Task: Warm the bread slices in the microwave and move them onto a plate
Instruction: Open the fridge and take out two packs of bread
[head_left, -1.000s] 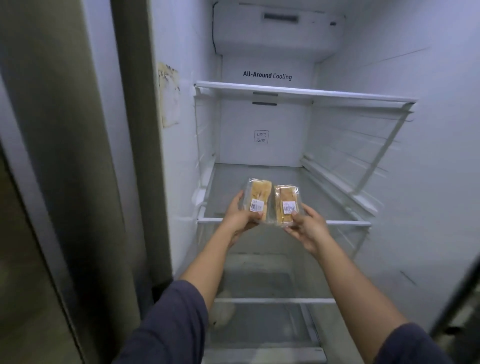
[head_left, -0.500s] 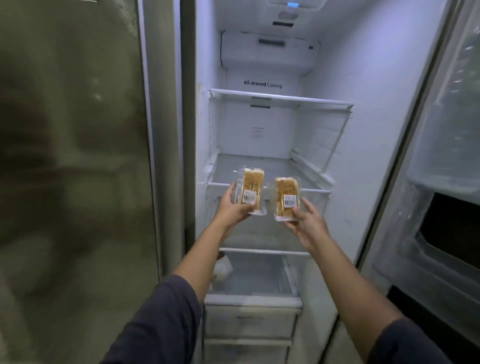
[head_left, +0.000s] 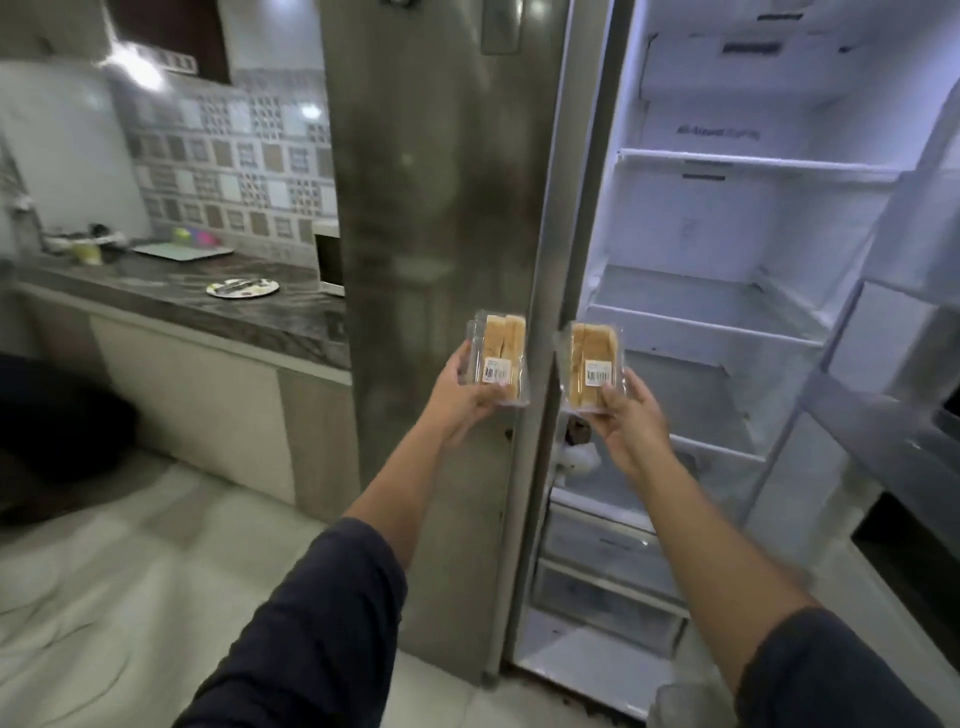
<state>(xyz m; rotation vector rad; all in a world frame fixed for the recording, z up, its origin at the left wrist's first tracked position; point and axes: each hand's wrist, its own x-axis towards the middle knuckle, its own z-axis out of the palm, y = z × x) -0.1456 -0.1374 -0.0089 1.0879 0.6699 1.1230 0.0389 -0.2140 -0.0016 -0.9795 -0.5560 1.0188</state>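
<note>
Patterned tiles (head_left: 223, 156) back a kitchen where a tall steel fridge (head_left: 436, 208) stands, its right-hand door swung wide on lit white shelves (head_left: 727, 166). Left of it runs a dark marbled tabletop (head_left: 156, 283). At its far end, close against the fridge side, sits a white microwave (head_left: 328, 260), and just in front of that a plate (head_left: 221, 292) with something dark on it, too blurred to name.

Two clear plastic packs are held up in front of the fridge, well apart from the tabletop. The left pack (head_left: 501, 358) and the right pack (head_left: 592, 364) each hold bread slices stood on edge behind a white barcode label. The left grip (head_left: 467, 400) is clamped on the left pack from below, and the right grip (head_left: 628, 415) likewise on the right pack.

Fetching looks like the step in hand. Next the packs need carrying to the tabletop, one grip freed to open the microwave, and the slices unwrapped.
</note>
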